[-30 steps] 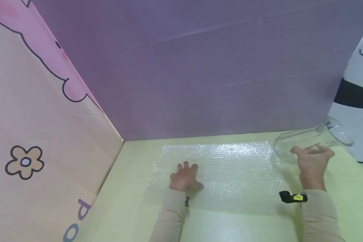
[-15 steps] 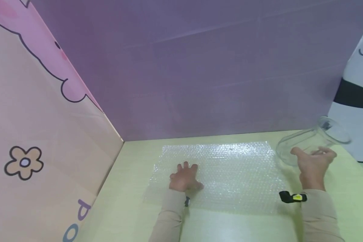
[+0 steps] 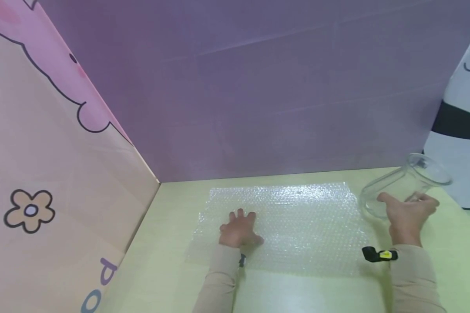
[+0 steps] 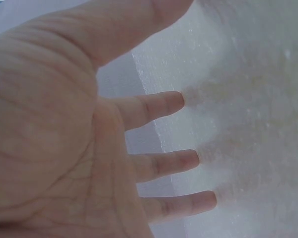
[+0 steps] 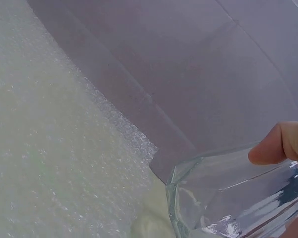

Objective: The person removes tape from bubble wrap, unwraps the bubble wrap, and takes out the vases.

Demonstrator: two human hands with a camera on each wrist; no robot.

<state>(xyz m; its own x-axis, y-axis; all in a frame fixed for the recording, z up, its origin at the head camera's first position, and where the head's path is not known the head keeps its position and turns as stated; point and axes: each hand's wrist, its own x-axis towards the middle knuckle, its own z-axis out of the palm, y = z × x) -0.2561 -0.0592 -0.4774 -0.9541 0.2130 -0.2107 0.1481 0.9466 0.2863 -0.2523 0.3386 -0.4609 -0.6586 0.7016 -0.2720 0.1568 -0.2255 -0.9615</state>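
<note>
A sheet of clear bubble wrap lies flat on the table. My left hand rests on its left part with the fingers spread; in the left wrist view the straight fingertips touch the sheet. Past the sheet's right edge, my right hand grips a clear glass vase with a flared mouth. The vase leans, its base low to the left and its mouth up to the right. The right wrist view shows the thumb against the faceted glass; the other fingers are mostly hidden. Whether the base touches the table I cannot tell.
The pale yellow-green table meets a purple wall panel at the back. A pink and beige printed panel stands on the left, and a white and black printed panel on the right.
The vase has tipped more upright, its base sliding slightly right and down while its mouth moved left. My right fingers shifted a little around it. The left hand has stayed in place.
</note>
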